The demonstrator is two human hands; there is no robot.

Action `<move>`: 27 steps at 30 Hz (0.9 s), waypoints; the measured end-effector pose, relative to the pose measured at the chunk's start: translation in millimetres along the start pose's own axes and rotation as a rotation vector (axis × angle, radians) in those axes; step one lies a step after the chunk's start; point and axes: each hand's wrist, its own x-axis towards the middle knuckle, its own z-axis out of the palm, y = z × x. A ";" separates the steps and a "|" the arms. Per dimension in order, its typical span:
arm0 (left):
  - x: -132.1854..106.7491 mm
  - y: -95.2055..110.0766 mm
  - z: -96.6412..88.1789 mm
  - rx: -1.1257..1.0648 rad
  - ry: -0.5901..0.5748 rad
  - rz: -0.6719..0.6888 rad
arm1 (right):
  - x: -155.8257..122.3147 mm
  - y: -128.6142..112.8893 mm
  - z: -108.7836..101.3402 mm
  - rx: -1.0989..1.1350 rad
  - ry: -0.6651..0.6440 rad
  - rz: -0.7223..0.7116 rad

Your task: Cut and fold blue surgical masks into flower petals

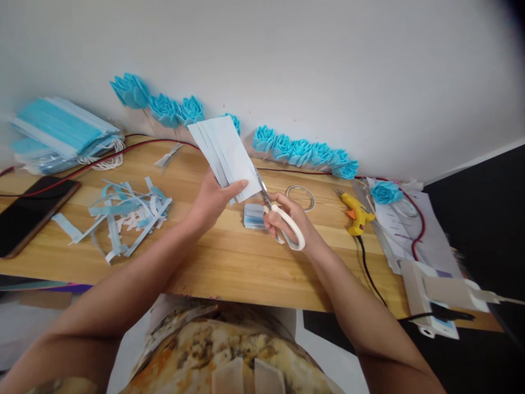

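My left hand (213, 200) grips a pleated pale face mask sheet (225, 150), thumb on its front, held up above the table. No ear loops show on it. In my right hand (289, 219) are white-handled scissors (296, 232), with fingers through the handles. Their blades (262, 185) lie along the sheet's right edge; whether they are cutting into it I cannot make out. Below, partly behind my right hand, sits a small stack of folded blue pieces (254, 216) on the wooden table (246, 268).
Blue flowers (301, 150) line the wall. On the left are stacked masks (65, 128), a phone (36, 213) and cut strips (123, 213). A tape ring (314, 200), a yellow glue gun (357, 214), papers (426, 219) and a power strip (426, 295) occupy the right. Cords cross the table.
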 end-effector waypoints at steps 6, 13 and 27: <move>0.6 0.1 -0.1 -0.021 -0.008 0.004 | 0.9 -0.1 1.1 0.004 0.017 0.005; 0.4 0.2 0.2 -0.038 -0.009 -0.005 | 0.9 2.3 0.9 0.011 0.024 -0.008; 0.9 -1.4 0.0 -0.036 0.003 0.003 | 1.1 1.5 2.8 0.020 0.070 0.024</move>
